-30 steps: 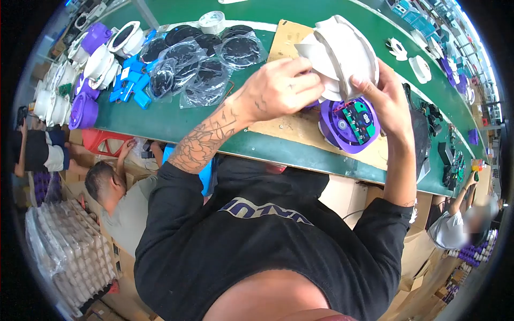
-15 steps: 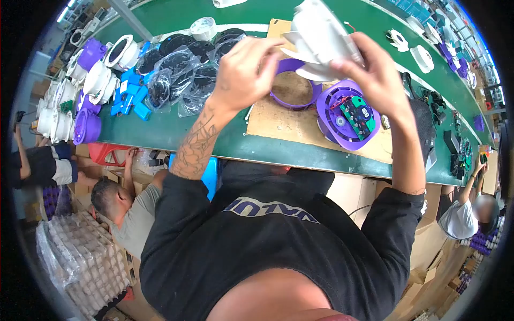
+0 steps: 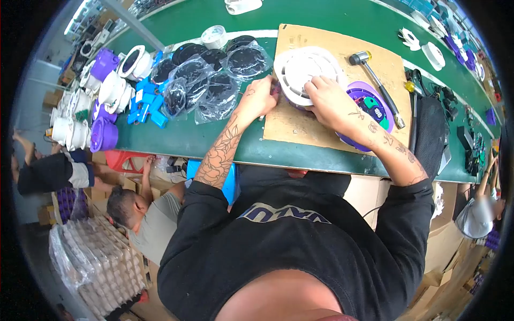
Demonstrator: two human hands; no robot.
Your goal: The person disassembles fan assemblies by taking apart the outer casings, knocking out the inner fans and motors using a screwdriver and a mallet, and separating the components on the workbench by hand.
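A round white part (image 3: 306,68) with slots around its face lies on the brown board (image 3: 302,128), with purple just showing under its lower edge. My right hand (image 3: 331,99) rests on its lower right side, fingers bent over the face. Just left of it my left hand (image 3: 258,97) has its fingers closed at the board's left edge, around something small and dark that I cannot make out. Partly behind my right forearm is a purple housing (image 3: 389,107) with a green circuit board (image 3: 373,107).
A hammer (image 3: 379,80) lies at the board's right. Bagged black discs (image 3: 217,88), blue pieces (image 3: 144,101) and white and purple housings (image 3: 104,132) stand to the left. Black parts lie right. A person (image 3: 150,214) is below the bench's left side, others farther off.
The white part has come down from the air onto the board, over where the purple ring was. My right hand moved onto its face; my left hand lowered beside it. The hammer is now uncovered.
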